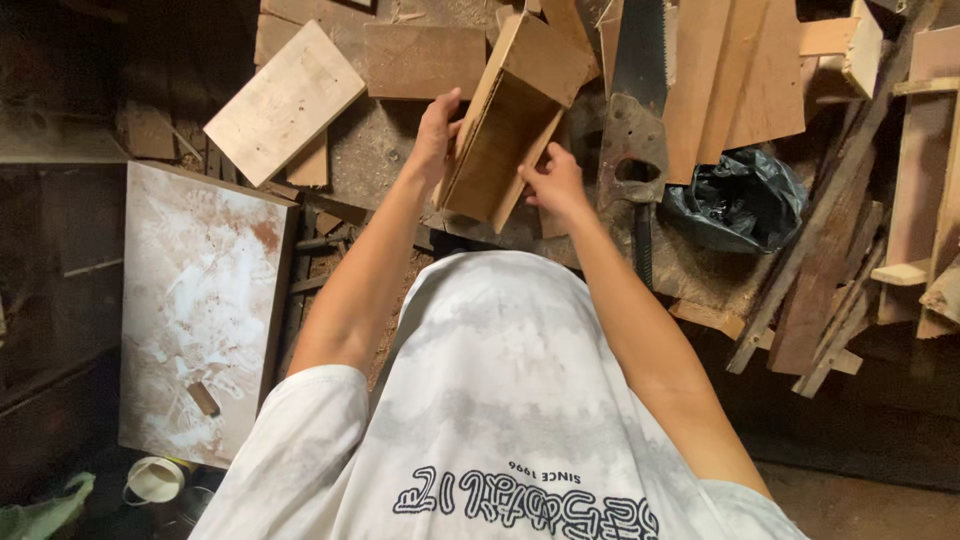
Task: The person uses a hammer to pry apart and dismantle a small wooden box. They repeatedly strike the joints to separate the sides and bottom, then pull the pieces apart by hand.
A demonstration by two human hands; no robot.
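I hold a thick wooden board tilted up over a cluttered workbench. My left hand grips the board's left edge, fingers wrapped along it. My right hand holds the board's lower right edge. The board's narrow side faces me, and its broad brown face turns to the right. A handsaw with a dark worn handle lies just right of my right hand.
Several flat boards and offcuts lie across the bench. A black plastic bag sits to the right, beside leaning wooden slats. A stained white panel stands at the left, with a white cup below it.
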